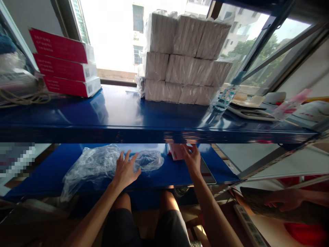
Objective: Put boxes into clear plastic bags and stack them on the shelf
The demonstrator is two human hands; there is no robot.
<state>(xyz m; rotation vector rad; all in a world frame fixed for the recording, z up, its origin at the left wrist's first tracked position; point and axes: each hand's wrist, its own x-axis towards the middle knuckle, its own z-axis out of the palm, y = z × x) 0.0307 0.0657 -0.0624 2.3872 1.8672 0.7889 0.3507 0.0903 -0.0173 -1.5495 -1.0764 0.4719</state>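
Observation:
My left hand [126,170] hovers over the lower blue shelf with its fingers spread and nothing held. It is between a large crumpled clear plastic bag [95,164] and a smaller clear plastic bag [150,160]. To the right, my right hand [192,159] has its fingers bent around a flat pink-red box [177,153] with a white side. The upper shelf's edge hides the back of this box. Beside my right wrist lies a dark flat tablet-like device [207,173], partly covered by the arm.
The upper blue shelf [120,109] crosses above my hands. It carries stacked red-and-white boxes [66,65], plastic-wrapped white packs [187,61], a clear bottle [227,94] and a scale-like device [252,111]. Another person's hand [285,199] is at the lower right, near a power strip [249,224].

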